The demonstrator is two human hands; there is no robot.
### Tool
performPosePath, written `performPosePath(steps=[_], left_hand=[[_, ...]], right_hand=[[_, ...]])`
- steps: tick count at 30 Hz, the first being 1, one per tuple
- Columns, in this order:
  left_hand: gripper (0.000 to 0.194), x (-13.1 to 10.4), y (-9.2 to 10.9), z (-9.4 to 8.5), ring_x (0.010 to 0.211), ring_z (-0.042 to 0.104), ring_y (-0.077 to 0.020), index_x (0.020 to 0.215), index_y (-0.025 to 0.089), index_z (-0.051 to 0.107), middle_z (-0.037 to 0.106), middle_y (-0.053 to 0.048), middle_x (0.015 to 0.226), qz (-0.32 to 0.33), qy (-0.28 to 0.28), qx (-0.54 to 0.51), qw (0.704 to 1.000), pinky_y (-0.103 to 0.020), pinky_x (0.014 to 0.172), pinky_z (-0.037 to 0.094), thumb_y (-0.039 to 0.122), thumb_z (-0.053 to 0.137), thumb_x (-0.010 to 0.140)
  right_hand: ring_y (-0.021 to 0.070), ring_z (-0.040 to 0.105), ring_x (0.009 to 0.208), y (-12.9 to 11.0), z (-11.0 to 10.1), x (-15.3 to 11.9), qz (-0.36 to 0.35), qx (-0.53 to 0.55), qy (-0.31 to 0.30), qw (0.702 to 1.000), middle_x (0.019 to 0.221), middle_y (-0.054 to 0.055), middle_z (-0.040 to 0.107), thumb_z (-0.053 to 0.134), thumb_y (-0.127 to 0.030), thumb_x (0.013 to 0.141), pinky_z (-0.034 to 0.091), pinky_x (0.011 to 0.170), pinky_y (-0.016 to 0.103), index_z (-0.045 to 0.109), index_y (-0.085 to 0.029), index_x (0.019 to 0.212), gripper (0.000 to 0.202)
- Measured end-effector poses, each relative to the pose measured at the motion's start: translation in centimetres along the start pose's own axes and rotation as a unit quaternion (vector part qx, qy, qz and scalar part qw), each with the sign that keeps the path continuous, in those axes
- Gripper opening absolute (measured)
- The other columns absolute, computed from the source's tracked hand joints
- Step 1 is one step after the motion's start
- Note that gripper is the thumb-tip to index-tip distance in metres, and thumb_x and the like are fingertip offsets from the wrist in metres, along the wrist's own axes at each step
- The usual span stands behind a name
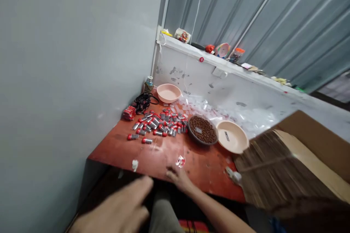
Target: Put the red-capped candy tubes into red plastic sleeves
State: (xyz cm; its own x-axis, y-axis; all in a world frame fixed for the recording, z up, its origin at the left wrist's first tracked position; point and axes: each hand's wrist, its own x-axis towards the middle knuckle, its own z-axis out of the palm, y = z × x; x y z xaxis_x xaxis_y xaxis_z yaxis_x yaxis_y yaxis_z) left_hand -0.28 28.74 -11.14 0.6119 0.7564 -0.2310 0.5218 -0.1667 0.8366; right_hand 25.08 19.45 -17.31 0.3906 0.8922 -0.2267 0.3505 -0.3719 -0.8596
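My left hand (117, 207) is blurred at the bottom, in front of the table's near edge. Its fingers are stretched out and apart, with nothing visible in them. At the front edge of the red table (164, 153), my right hand (178, 177) has loosely spread fingers and appears to hold nothing. Just beyond those fingers lies a small red-and-white wrapper (180, 161). Farther back is a heap of small clear bottles with red caps (161, 122), filled with something dark. A dark bowl of brown pellets (202, 130) stands to their right.
Two pale basins (168, 93) (232, 136) stand at the back left and right of the dark bowl. Clear plastic bags (254, 120) lie along the wall. A large cardboard box (295, 164) takes up the right side. A red packet stack (129, 113) sits at left.
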Motion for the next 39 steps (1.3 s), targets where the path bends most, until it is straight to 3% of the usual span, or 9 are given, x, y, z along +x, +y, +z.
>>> performPosePath(steps=[4, 8, 11, 14, 21, 25, 34, 37, 39], left_hand=[[0.072, 16.7, -1.1, -1.0, 0.127, 0.024, -0.0250, 0.137, 0.023, 0.017, 0.021, -0.002, 0.143, -0.030, 0.122, 0.165, 0.978, -0.040, 0.102, 0.026, 0.051, 0.039, 0.074], [0.072, 29.4, -6.0, 2.5, 0.128, 0.020, -0.0310, 0.137, 0.012, 0.016, 0.016, -0.016, 0.143, -0.148, 0.158, 0.301, 0.929, -0.052, 0.098, 0.023, 0.053, 0.030, 0.078], [0.072, 35.4, -8.3, 5.0, 0.129, 0.014, -0.0326, 0.136, 0.013, 0.017, 0.016, -0.017, 0.142, -0.172, 0.147, 0.368, 0.902, -0.055, 0.097, 0.017, 0.054, 0.029, 0.079], [0.071, 39.9, -8.3, 6.7, 0.129, 0.012, -0.0326, 0.137, 0.016, 0.015, 0.015, -0.016, 0.143, -0.178, 0.139, 0.390, 0.893, -0.059, 0.095, 0.018, 0.056, 0.025, 0.079], [0.073, 48.2, -5.9, 8.9, 0.129, 0.006, -0.0360, 0.137, 0.024, 0.009, 0.010, -0.011, 0.145, -0.168, 0.088, 0.390, 0.901, -0.066, 0.089, 0.017, 0.061, 0.027, 0.077], [0.070, 49.8, -5.1, 10.2, 0.129, 0.009, -0.0364, 0.135, 0.031, 0.020, 0.014, -0.006, 0.145, -0.101, 0.009, 0.395, 0.913, -0.065, 0.091, 0.016, 0.064, 0.030, 0.074], [0.073, 43.5, -4.2, 12.8, 0.129, 0.002, -0.0363, 0.131, 0.025, 0.033, 0.023, -0.007, 0.142, 0.005, -0.072, 0.438, 0.896, -0.065, 0.094, 0.003, 0.066, 0.036, 0.070], [0.076, 41.5, -3.8, 12.9, 0.130, 0.003, -0.0356, 0.133, 0.023, 0.030, 0.020, -0.009, 0.143, 0.051, -0.061, 0.453, 0.888, -0.064, 0.094, 0.001, 0.066, 0.037, 0.070], [0.077, 40.4, -3.3, 13.3, 0.130, 0.000, -0.0357, 0.134, 0.021, 0.027, 0.017, -0.009, 0.143, 0.070, -0.036, 0.461, 0.884, -0.064, 0.095, 0.000, 0.065, 0.036, 0.071]], right_hand=[[0.0233, 0.042, 0.114, 3.1, -6.4, 19.3, -0.069, -0.060, 0.018, 0.996, 0.123, 0.011, 0.047, 0.052, -0.041, 0.076, 0.031, 0.095, 0.036, 0.047, -0.017, 0.118, 0.049], [0.0292, 0.022, 0.126, 6.7, -8.5, 35.3, -0.073, -0.089, -0.008, 0.993, 0.139, 0.014, 0.024, 0.050, -0.050, 0.076, 0.019, 0.100, 0.044, 0.039, -0.017, 0.125, 0.061], [0.0333, 0.017, 0.127, 8.9, -8.6, 43.0, -0.077, -0.211, -0.020, 0.974, 0.141, 0.012, 0.020, 0.043, -0.062, 0.073, 0.015, 0.097, 0.052, 0.035, -0.024, 0.128, 0.067], [0.0360, 0.017, 0.125, 10.4, -8.2, 47.3, -0.078, -0.276, -0.044, 0.957, 0.140, 0.012, 0.022, 0.038, -0.068, 0.071, 0.013, 0.094, 0.056, 0.036, -0.025, 0.128, 0.071], [0.0306, 0.025, 0.120, 11.0, -6.7, 48.6, -0.213, -0.299, -0.112, 0.923, 0.130, 0.008, 0.040, 0.031, -0.070, 0.073, 0.005, 0.096, 0.054, 0.043, -0.027, 0.122, 0.066], [0.0292, 0.022, 0.123, 10.5, -6.5, 45.9, -0.189, -0.307, -0.114, 0.926, 0.135, 0.007, 0.034, 0.029, -0.068, 0.075, 0.005, 0.098, 0.053, 0.036, -0.028, 0.127, 0.065], [0.0277, 0.018, 0.128, 10.6, -7.0, 35.8, -0.127, -0.292, -0.114, 0.941, 0.140, 0.010, 0.025, 0.029, -0.062, 0.080, 0.008, 0.100, 0.048, 0.032, -0.027, 0.129, 0.061], [0.0264, 0.015, 0.129, 10.6, -9.1, 36.1, -0.096, -0.302, -0.077, 0.945, 0.142, 0.009, 0.020, 0.027, -0.062, 0.080, 0.008, 0.101, 0.046, 0.032, -0.027, 0.129, 0.061], [0.0273, 0.012, 0.130, 10.8, -10.8, 37.8, -0.015, -0.320, -0.012, 0.947, 0.144, 0.009, 0.015, 0.026, -0.059, 0.082, 0.008, 0.101, 0.048, 0.029, -0.026, 0.131, 0.059]])
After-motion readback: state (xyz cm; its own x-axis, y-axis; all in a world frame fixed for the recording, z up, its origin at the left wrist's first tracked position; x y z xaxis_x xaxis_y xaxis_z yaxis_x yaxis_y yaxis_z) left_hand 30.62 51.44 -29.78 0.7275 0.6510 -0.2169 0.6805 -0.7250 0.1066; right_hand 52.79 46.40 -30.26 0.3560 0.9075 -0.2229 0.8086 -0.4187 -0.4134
